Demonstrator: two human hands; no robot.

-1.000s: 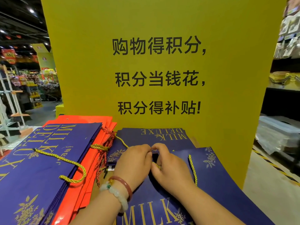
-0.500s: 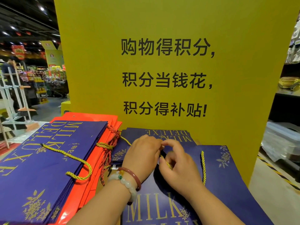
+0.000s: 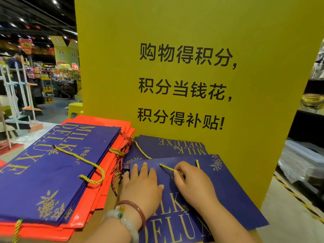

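Observation:
A flat navy paper gift bag (image 3: 228, 193) with gold "MILK DELUXE" lettering lies in front of me. My left hand (image 3: 140, 186) rests flat on its top left part, fingers straight. My right hand (image 3: 191, 183) pinches the bag's yellow rope handle (image 3: 168, 168) near the top edge. A second navy bag (image 3: 175, 146) lies under it, turned the other way.
To the left is a stack of navy bags (image 3: 52, 169) on orange-red bags (image 3: 105, 190), rope handles hanging at the edge. A tall yellow sign board (image 3: 192, 50) stands right behind. Store shelves (image 3: 312, 120) are at right, and an aisle with a ladder (image 3: 17, 95) at left.
My left hand has let go of the rope and flattened onto the bag. My right hand still pinches the handle, now laid over the bag's face. The camera has moved closer.

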